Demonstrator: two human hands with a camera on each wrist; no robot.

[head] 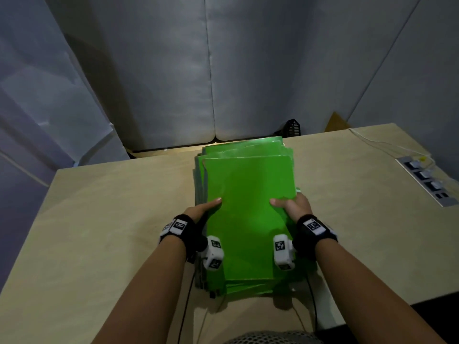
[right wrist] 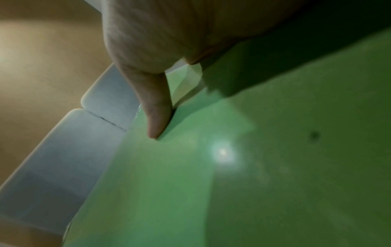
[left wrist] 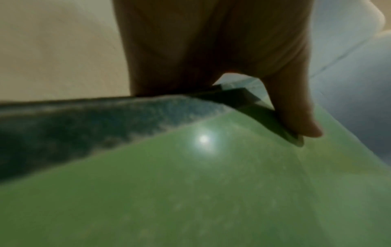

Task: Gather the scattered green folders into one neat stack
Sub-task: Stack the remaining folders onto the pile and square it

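No readable text or numbers anywhere; only coded square markers (head: 280, 245) on the wrist devices.

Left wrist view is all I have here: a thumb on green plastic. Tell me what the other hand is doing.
Observer: The right hand grips the right edge of the top green folder, thumb on its face, fingers hidden beneath.
Operator: Report whether the stack is square.
Observer: Not yet. In the head view the folders below stick out past the top one at the far end and the left side.
Operator: Say where the stack sits.
Observer: On the beige table, reaching its far edge, with a power strip off to the right.
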